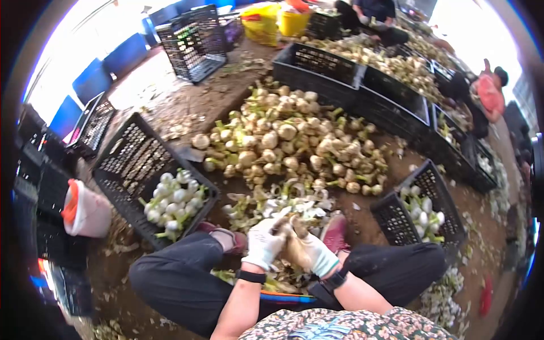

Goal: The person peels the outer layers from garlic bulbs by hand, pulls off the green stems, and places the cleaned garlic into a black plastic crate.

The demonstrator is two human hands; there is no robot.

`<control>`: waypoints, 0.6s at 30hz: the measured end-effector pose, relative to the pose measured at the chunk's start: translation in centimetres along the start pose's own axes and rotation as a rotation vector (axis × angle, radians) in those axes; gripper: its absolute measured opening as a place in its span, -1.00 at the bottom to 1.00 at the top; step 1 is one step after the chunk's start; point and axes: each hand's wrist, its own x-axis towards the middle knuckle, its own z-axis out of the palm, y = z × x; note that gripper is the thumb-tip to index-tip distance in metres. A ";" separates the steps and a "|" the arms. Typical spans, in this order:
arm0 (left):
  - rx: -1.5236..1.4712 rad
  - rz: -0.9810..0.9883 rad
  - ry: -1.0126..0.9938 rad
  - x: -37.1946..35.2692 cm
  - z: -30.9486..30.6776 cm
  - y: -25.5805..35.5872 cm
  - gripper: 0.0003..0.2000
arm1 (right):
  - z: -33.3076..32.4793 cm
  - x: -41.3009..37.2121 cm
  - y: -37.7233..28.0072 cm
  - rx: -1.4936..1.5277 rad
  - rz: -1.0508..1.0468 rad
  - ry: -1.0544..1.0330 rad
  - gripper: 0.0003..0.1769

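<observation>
My left hand (263,243) and my right hand (309,249), both in pale work gloves, meet in front of me between my knees. Their fingers are closed together around a garlic bulb (280,227), mostly hidden by the gloves and blurred. Just beyond lie loose white peels and leaf scraps (283,204). Behind these spreads a large heap of brownish, unpeeled garlic bulbs (283,136). Clean white bulbs with green stems (175,201) lie in a tilted black crate (127,156) on my left. Another black crate (391,218) at my right holds more white bulbs (422,212).
A white bucket with an orange rim (90,215) stands at far left. Several black crates (391,113) form a row behind the heap. An empty black crate (192,45) and yellow bags (260,22) are farther back. A person in a pink top (490,96) sits at right.
</observation>
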 end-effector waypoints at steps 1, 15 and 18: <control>0.014 -0.111 -0.041 0.1 -0.7 -1.5 -0.82 | 0.7 0.2 -1.6 -0.313 -0.189 0.181 -0.56; -0.627 -0.477 0.110 1.9 1.1 -5.3 -0.45 | 7.4 5.9 -15.9 -1.936 -0.673 0.882 -0.78; -0.889 -0.691 0.092 2.4 0.5 -2.3 -0.44 | 14.3 1.9 -10.1 -1.828 -0.359 0.454 -0.79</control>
